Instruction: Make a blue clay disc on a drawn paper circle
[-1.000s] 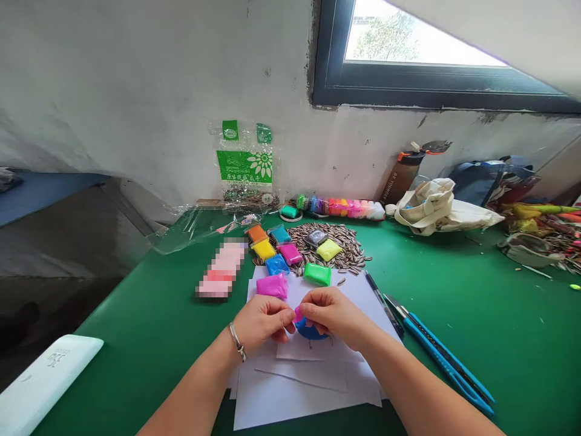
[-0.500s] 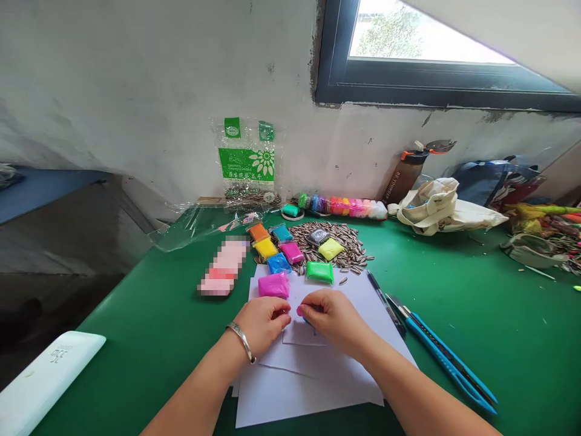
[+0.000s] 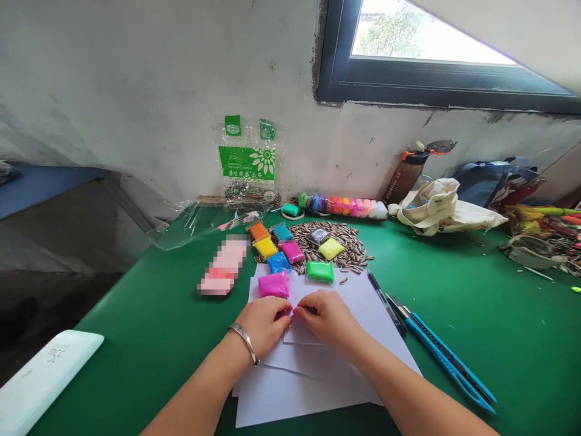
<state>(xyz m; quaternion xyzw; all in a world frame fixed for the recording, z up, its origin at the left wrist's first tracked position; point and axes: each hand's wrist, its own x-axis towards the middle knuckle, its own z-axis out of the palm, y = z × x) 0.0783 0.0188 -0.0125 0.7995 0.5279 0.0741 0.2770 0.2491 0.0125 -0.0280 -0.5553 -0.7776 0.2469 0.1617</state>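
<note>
A small bit of pink modelling clay (image 3: 295,311) shows between the fingertips of both hands, over the white paper (image 3: 290,399). My right hand (image 3: 329,318) pinches it with thumb and forefinger. From the other side, my left hand (image 3: 265,324), with a silver bracelet at the wrist, has its thumb and forefinger closed at the same bit. Just beyond my left hand lies a wrapped pink clay packet (image 3: 273,284). A green clay packet (image 3: 320,272) and a blue clay packet (image 3: 278,263) lie farther back. The fingers hide most of the pink bit.
Sunflower seeds (image 3: 349,245) are heaped behind the paper, with several clay packets on them. To the right lie a black pen (image 3: 385,303) and a blue-handled craft knife (image 3: 449,357), blade out. A white device (image 3: 54,375) is at left. A cloth bag (image 3: 431,206) stands at the back.
My right hand has moved slightly left, bringing the pink bit to my left fingertips. The gap between the two hands has closed.
</note>
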